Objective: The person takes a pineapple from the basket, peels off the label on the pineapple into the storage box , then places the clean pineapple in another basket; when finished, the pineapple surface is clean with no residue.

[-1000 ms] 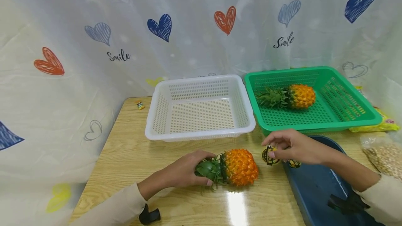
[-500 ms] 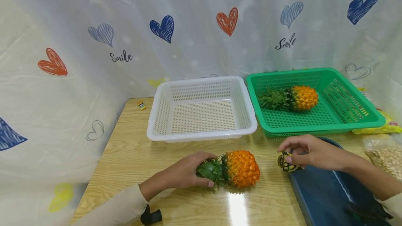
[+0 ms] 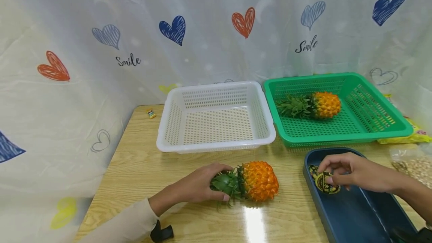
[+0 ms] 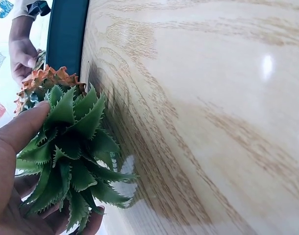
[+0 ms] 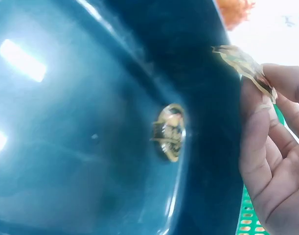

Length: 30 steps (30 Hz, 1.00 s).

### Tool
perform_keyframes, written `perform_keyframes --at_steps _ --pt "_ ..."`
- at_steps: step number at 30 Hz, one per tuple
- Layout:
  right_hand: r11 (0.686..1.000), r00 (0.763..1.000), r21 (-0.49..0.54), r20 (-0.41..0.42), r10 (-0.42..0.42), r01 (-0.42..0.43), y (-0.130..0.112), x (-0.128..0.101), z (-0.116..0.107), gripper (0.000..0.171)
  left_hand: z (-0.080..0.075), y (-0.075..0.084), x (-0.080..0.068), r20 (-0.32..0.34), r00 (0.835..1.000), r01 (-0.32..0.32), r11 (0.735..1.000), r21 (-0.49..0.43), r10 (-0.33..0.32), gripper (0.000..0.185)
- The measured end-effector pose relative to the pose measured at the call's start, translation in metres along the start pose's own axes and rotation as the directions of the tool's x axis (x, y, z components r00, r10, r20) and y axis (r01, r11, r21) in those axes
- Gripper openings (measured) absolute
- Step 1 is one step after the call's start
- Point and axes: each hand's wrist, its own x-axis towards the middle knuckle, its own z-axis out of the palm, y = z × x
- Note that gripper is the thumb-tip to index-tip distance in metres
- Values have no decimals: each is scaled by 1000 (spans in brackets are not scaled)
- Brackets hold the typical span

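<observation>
An orange toy-like pineapple (image 3: 259, 181) lies on the wooden table, its green leaf crown (image 4: 73, 152) toward the left. My left hand (image 3: 202, 183) grips that crown, thumb on one side and fingers curled round the other. Over the far left corner of a dark blue tray (image 3: 351, 213), my right hand (image 3: 357, 171) pinches a black-and-gold round label (image 3: 325, 183) between thumb and fingers. Another such label (image 5: 170, 133) lies in the tray at its end, just below the held one.
Behind the hands stand a white basket (image 3: 216, 148) and a green basket (image 3: 337, 138) holding a second pineapple (image 3: 325, 105). A small wrapped packet (image 3: 151, 114) lies at the table's far left corner. To the right are a yellow packet (image 3: 415, 134) and a clear bag of pale pieces (image 3: 413, 164).
My right hand has moved right with the label, from beside the pineapple to over the blue tray. The left hand and the pineapple have stayed put.
</observation>
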Motion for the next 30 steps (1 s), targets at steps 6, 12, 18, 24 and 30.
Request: perform_keyframes --at_steps 6,12,18,24,30 --pt "1000 1000 15 24 18 -19 12 -5 2 25 0 1 -1 -1 1000 8 1000 -3 -8 75" --pt "999 997 32 72 39 -42 25 -3 8 23 0 1 -1 -3 1000 1 1000 1 -1 75" --pt "998 995 39 80 51 -55 33 -2 11 21 1 -1 0 -12 1000 -13 1000 17 13 76" --pt "998 996 1 67 58 -58 36 -2 12 21 0 -2 1 -6 1000 -13 1000 20 13 77" --pt "985 993 -127 7 120 -119 35 -6 14 30 -1 -1 0 -4 1000 -15 999 33 15 78"
